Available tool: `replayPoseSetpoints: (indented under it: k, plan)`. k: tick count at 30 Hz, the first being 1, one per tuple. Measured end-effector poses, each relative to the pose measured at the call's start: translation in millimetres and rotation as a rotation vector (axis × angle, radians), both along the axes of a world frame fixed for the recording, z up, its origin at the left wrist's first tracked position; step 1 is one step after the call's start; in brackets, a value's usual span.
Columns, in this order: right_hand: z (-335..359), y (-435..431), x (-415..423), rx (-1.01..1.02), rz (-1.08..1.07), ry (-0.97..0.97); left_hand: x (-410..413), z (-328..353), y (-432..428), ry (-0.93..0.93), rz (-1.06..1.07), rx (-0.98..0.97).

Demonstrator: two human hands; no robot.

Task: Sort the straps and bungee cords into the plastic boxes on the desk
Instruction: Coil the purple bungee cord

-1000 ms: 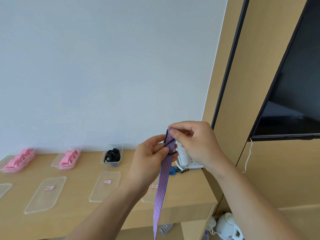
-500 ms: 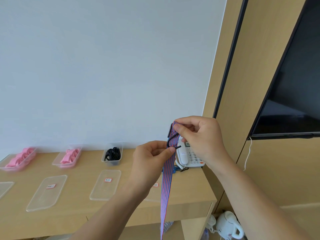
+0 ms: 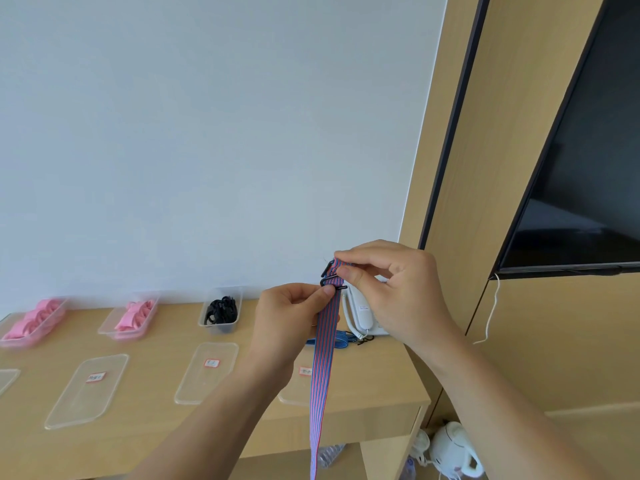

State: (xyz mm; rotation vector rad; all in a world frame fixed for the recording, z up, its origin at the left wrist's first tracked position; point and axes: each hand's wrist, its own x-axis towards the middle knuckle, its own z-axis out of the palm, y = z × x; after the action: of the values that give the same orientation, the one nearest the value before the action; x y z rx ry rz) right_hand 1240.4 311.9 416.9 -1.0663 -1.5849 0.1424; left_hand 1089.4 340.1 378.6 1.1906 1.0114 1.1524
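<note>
Telephone (image 3: 362,313) blocks desk (image 3: 156,344) right end; lids (image 3: 204,382) line front.

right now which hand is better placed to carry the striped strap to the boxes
Probably the left hand: it pinches the striped strap below the hook and is nearer the box of black cords. The right hand pinches only the top end.

Setting: most likely a hotel guest room. Lower half of frame: a built-in light-wood desk (image 3: 166,344) against a plain white wall (image 3: 207,133), with a white corded telephone (image 3: 362,315) at its right end. At right, a flat black television (image 3: 588,168) is mounted on matching wood panelling (image 3: 512,98), and at lower right a white electric kettle (image 3: 453,448) sits low beside the desk.
</note>
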Motion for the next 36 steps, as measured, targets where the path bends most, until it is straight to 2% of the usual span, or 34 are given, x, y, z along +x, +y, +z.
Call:
replayPoseSetpoints:
  k: [5, 16, 30, 33, 36]
  plan:
    - [-11.2, -2.9, 0.0, 0.062, -0.014, -0.076, -0.6, -1.2, 4.2, -0.035, -0.010, -0.046]
    - [-50.2, -2.8, 2.2, 0.096, -0.033, -0.182, -6.6, 6.4, 9.7, -0.249, -0.164, -0.109]
    - [-61.0, 2.3, 0.3, 0.231, -0.136, -0.328, -3.5, 4.5, 9.5, -0.261, -0.225, -0.050]
    - [-58.3, 2.7, -0.6, 0.198, -0.128, -0.333, -4.7, 4.8, 10.6, -0.228, -0.205, -0.026]
    - [-48.8, 2.9, 1.5, 0.110, -0.077, -0.255, -6.2, 2.3, 13.1, -0.213, -0.167, -0.019]
